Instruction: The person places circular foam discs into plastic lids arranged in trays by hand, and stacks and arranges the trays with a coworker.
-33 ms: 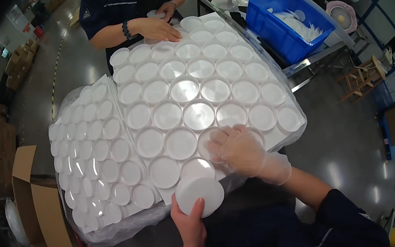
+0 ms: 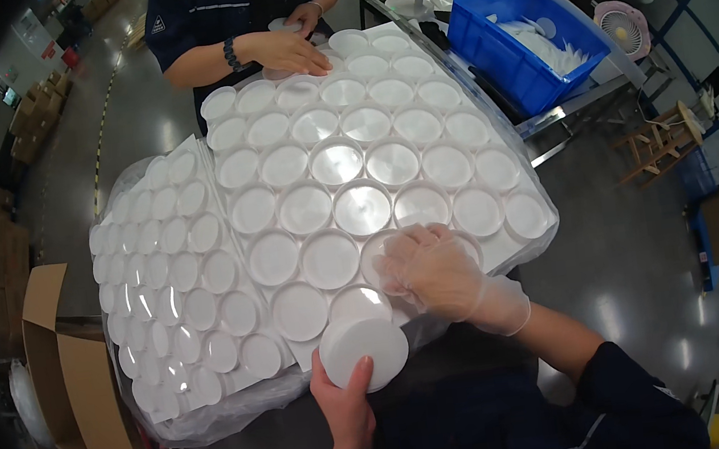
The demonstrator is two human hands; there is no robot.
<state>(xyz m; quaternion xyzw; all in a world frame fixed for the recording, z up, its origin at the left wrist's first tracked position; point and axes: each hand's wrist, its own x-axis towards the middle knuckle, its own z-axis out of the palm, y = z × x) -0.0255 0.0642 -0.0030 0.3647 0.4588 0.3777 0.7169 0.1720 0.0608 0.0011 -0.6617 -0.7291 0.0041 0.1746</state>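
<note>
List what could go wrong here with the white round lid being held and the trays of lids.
1. The left hand holds the white round lid only at its rim, bare; it might slip or pick up marks.
2. The gloved right hand presses on the near tray, which sits at the table edge on loose plastic film; it could slide.
3. The co-worker's hand works the same tray; jostling could unseat lids.

Glossy grey floor [image 2: 632,254] — blue bin [image 2: 504,50], cardboard box [image 2: 70,386] nearby.

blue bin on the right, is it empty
No, the blue bin holds a pile of white pieces along its far side.
</note>
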